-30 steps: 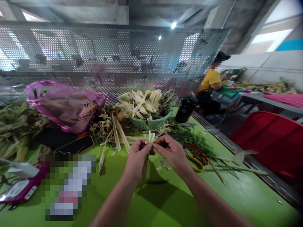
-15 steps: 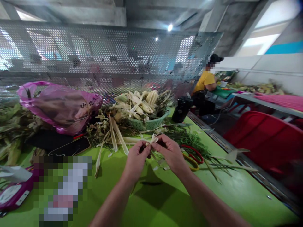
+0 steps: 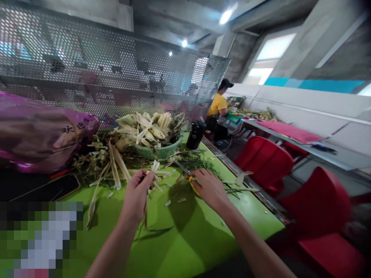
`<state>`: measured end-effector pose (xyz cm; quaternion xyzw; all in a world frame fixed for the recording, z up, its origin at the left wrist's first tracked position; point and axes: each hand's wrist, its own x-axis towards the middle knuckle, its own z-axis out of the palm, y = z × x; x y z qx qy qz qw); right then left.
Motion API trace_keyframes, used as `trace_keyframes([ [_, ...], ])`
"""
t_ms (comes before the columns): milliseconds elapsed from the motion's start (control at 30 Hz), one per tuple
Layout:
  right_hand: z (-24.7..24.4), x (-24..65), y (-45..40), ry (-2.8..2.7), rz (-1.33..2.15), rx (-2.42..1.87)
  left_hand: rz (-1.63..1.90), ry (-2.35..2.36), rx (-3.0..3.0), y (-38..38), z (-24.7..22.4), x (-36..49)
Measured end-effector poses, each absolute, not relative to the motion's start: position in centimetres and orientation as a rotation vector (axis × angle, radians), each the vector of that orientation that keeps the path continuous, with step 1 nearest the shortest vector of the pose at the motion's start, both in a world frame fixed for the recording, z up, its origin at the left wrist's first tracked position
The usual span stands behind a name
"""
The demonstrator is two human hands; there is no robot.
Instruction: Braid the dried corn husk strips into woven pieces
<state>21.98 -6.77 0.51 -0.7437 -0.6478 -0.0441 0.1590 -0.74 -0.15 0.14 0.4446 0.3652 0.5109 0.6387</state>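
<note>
My left hand (image 3: 140, 187) is closed, pinching a small folded bundle of pale corn husk strips (image 3: 155, 170) between thumb and fingers. Thin stalk-like strips hang below that hand. To the right, my right hand (image 3: 209, 189) is closed over the red and yellow handles of a pair of scissors (image 3: 193, 187). The metal blades point away and to the left; part of the handles is hidden under my fingers. Behind both hands, a green plastic basket (image 3: 156, 153) holds a heap of dried corn husks (image 3: 153, 125).
Loose husk strips (image 3: 117, 166) and greenery lie on the green table (image 3: 150, 255). A black bottle (image 3: 196, 135) stands beside the basket. At left are a pink plastic bag (image 3: 43, 135) and a phone (image 3: 65, 187). Red chairs (image 3: 265, 158) and a person in yellow (image 3: 218, 104) are beyond the right edge.
My right hand has let go of the husk bundle and moved right onto the scissors, which have turned. My left hand keeps the bundle. The view has swung right.
</note>
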Motion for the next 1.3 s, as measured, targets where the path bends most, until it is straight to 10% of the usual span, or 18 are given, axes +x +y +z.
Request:
trace_keyframes([
  [1300, 1.9, 28.4, -3.9, -1.502, 0.186, -1.809, 1.153, 0.752, 0.879, 0.1, 0.1, -0.8],
])
